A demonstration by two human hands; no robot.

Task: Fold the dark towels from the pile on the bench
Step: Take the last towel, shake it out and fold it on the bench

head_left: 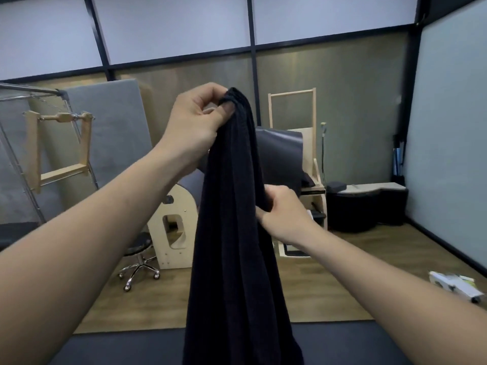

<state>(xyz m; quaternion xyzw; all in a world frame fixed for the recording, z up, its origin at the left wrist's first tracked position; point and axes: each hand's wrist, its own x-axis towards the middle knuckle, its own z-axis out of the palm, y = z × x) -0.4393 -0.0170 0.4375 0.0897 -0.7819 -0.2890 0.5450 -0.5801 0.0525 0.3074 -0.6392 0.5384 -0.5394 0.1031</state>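
Head view shows two bare arms reaching out in front. The left hand is up high, with its fingers pinched tight on the top end of a dark towel. The towel hangs straight down in long folds, in the middle of the picture. The right hand is lower, on the right side of the towel, closed on its edge about halfway down; the fingertips are tucked into the cloth and cannot be seen. The bottom of the towel runs off the near edge of the picture, so its end is cut off. It hangs over a dark flat surface close by, and only a strip of that shows. The towel hides part of the wooden exercise gear far behind it. A stool on wheels stands on the floor to the left. Some white things lie on the floor at the right, too blurry to make out
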